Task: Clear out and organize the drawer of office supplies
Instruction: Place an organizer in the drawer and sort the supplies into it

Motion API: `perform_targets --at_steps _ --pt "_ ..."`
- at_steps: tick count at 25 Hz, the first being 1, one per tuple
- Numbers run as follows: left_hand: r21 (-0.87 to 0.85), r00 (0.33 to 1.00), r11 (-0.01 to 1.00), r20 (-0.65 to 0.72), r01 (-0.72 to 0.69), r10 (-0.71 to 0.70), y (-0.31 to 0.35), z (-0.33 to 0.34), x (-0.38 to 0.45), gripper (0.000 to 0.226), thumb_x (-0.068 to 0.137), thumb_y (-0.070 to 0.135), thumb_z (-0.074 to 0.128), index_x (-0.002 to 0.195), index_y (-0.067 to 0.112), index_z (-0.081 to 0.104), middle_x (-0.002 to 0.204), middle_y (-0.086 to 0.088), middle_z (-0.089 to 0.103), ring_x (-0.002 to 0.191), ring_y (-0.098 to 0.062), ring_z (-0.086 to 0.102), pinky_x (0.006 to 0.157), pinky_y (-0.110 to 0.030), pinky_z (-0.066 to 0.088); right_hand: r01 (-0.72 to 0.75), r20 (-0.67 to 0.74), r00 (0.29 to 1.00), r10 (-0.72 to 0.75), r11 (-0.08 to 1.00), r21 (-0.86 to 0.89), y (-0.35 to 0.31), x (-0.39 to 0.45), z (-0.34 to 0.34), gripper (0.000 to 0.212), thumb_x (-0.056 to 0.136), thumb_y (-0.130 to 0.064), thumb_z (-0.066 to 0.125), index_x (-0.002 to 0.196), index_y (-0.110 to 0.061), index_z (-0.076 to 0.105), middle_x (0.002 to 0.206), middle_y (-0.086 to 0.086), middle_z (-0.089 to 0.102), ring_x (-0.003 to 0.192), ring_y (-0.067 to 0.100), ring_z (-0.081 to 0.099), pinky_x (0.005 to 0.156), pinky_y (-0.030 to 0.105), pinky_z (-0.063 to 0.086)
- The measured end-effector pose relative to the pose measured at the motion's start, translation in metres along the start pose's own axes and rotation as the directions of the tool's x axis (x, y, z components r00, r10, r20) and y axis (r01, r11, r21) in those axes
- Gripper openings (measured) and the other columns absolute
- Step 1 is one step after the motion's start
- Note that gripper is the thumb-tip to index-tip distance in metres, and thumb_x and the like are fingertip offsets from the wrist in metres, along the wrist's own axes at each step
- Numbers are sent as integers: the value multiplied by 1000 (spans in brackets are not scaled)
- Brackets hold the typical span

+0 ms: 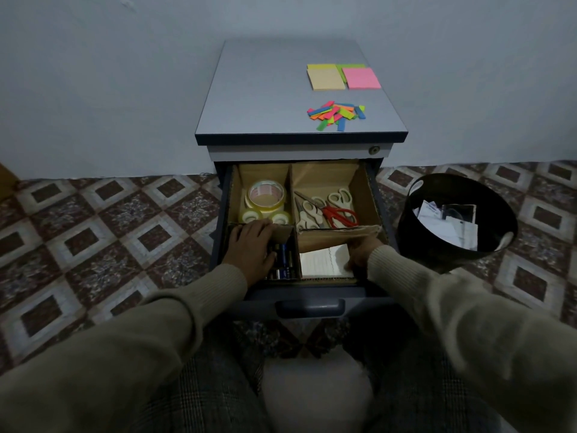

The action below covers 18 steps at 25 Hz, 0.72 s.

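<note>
Drawer [379, 195] open lengthwise toward person

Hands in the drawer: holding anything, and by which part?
Right hand grips the white paper stack at its right edge. Left hand lies over the battery compartment; whether it grips anything cannot be told.

Both arms fwd; left hand [253, 245] palm-down, fingers curled; right hand [363, 253] fingers curled.
</note>
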<state>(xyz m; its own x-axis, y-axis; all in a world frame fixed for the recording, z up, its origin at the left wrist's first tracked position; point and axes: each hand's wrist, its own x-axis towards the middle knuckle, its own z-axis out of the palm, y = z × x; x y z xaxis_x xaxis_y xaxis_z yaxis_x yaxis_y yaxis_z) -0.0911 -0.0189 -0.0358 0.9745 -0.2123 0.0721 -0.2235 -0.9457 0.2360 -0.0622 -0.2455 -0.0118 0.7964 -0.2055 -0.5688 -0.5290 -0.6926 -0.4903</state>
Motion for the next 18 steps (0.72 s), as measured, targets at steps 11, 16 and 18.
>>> perform_targets --at_steps 11,16,18 --pt "-4 1000 1000 24 17 -17 3 -2 -2 56 89 27 53 141 22 32 146 2 30 138 -16 24 114 -38 12 -194 181 972 148 945 265 9 17 -3 23 91 2 47 114 1 52 89 17 61 73 24 61 59 32 54" --pt "10 1000 1000 21 13 -13 5 -6 -1 55 89 27 52 140 23 32 144 2 34 134 -16 29 112 -37 13 -126 201 976 82 967 219 8 6 -16 14 89 5 48 99 -2 56 80 17 57 73 26 58 75 38 53" --pt "-9 1000 1000 11 9 -8 8 -14 5 53 90 26 51 140 23 33 142 1 38 132 -18 33 111 -37 15 -94 202 978 49 971 219 3 -3 -34 13 90 1 49 98 -2 59 84 14 58 74 22 57 69 32 51"
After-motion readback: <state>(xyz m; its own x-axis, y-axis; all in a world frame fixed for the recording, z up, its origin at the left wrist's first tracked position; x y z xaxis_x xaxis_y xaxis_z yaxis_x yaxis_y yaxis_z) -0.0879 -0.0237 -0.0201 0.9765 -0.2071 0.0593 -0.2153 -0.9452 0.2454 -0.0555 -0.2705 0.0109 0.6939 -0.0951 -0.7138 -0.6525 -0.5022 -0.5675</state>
